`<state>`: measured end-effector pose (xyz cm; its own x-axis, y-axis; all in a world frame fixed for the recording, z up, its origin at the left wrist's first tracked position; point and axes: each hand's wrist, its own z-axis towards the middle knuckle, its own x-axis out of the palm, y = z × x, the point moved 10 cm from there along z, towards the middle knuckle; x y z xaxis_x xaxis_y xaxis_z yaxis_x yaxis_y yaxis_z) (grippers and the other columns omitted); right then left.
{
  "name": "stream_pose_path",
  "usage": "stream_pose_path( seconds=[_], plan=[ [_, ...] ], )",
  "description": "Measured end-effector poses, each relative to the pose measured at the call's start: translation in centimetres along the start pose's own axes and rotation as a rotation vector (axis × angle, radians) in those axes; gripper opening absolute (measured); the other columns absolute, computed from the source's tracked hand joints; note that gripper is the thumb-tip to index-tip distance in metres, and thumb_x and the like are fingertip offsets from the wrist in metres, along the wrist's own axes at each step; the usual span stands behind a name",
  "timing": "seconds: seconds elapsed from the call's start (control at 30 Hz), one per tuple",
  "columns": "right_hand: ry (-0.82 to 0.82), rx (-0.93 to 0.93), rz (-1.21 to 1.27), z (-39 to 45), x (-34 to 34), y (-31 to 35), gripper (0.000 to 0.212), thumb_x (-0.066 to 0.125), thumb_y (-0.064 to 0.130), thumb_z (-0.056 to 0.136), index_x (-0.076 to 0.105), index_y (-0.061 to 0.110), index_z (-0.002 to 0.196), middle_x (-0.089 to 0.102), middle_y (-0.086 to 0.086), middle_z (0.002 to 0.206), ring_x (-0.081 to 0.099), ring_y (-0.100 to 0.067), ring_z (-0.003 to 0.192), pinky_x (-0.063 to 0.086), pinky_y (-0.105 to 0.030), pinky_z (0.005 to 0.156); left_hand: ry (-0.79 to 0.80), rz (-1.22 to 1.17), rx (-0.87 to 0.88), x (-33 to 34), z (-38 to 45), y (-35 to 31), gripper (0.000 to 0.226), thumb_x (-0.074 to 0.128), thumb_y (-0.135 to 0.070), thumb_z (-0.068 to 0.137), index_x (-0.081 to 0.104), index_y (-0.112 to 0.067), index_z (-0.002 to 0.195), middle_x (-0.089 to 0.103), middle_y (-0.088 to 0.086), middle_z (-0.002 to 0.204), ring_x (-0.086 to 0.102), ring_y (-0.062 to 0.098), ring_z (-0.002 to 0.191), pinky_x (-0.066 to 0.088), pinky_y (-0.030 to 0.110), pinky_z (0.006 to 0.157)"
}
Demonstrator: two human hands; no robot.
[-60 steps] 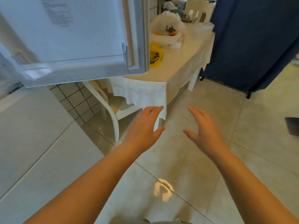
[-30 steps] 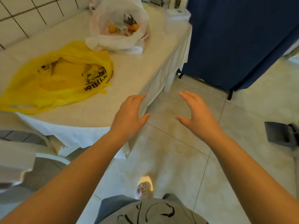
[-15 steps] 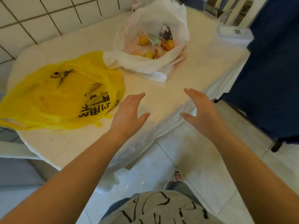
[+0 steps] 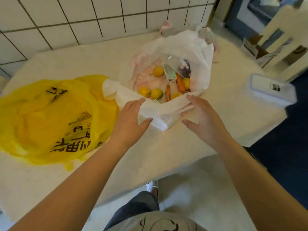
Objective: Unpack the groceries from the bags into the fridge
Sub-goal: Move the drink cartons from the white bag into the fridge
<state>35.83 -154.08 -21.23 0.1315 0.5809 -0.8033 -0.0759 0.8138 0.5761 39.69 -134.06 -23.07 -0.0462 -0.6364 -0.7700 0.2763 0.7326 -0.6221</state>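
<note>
A white plastic bag [image 4: 196, 50] lies open on the table [image 4: 166, 147]. Inside it are several yellow-orange fruits [image 4: 156, 93], carrots [image 4: 180, 82], a small green carton [image 4: 170, 75] and a dark packet [image 4: 184, 66]. My left hand [image 4: 131, 117] is at the bag's near rim, fingers straight, fingertips touching the white plastic. My right hand [image 4: 203, 117] hovers at the rim's right side, fingers spread and holding nothing. A yellow plastic bag [image 4: 50, 117] with black print lies flat to the left. The fridge is out of view.
A white lidded plastic box [image 4: 270, 89] sits at the table's right edge. A tiled wall [image 4: 83, 17] backs the table. A dark blue curtain [image 4: 291, 147] hangs to the right, over pale floor tiles [image 4: 191, 189]. A white chair [image 4: 283, 35] stands beyond the far end.
I turned from the fridge door and walked to the table. Both hands have reached forward over the table to the near rim of the white bag.
</note>
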Motion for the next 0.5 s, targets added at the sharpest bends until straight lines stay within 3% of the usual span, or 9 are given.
stream_pose_path(
  seconds=[0.1, 0.33, 0.43, 0.5],
  plan=[
    [-0.011, -0.012, -0.027, 3.3, -0.5, -0.9, 0.072, 0.077, 0.015, 0.074, 0.042, 0.016, 0.137, 0.047, -0.004, 0.137, 0.044, -0.021, 0.126, 0.040, -0.036, 0.102, -0.017, -0.045, 0.022, 0.9, 4.3, -0.6, 0.063, 0.067, -0.030, 0.084, 0.039, -0.017, 0.139, 0.045, 0.004, 0.138, 0.039, 0.018, 0.127, 0.029, 0.027, 0.105],
    [0.070, 0.036, -0.029, 10.2, -0.1, -3.8, 0.072, 0.073, 0.019, 0.080, 0.036, 0.023, 0.142, 0.039, 0.003, 0.144, 0.044, -0.017, 0.125, 0.038, -0.031, 0.099, 0.004, -0.081, 0.018, 3.1, 11.7, 0.8, 0.064, 0.068, -0.027, 0.083, 0.040, -0.016, 0.139, 0.045, 0.003, 0.137, 0.040, 0.016, 0.126, 0.028, 0.016, 0.095],
    [0.144, 0.049, 0.001, 12.8, 2.0, -4.6, 0.072, 0.071, 0.019, 0.081, 0.034, 0.022, 0.143, 0.039, 0.001, 0.143, 0.040, -0.018, 0.128, 0.034, -0.031, 0.104, 0.017, -0.103, -0.037, 3.9, 12.9, 2.2, 0.063, 0.066, -0.029, 0.084, 0.039, -0.017, 0.139, 0.045, 0.003, 0.138, 0.042, 0.015, 0.126, 0.032, 0.020, 0.096],
    [0.191, 0.078, 0.036, 14.3, 4.1, -5.5, 0.076, 0.071, 0.021, 0.080, 0.030, 0.026, 0.144, 0.039, 0.000, 0.142, 0.040, -0.020, 0.127, 0.036, -0.040, 0.105, 0.029, -0.102, -0.056, 4.8, 13.1, 2.9, 0.063, 0.067, -0.028, 0.084, 0.040, -0.016, 0.139, 0.047, 0.005, 0.137, 0.043, 0.017, 0.125, 0.034, 0.023, 0.098]
  ],
)
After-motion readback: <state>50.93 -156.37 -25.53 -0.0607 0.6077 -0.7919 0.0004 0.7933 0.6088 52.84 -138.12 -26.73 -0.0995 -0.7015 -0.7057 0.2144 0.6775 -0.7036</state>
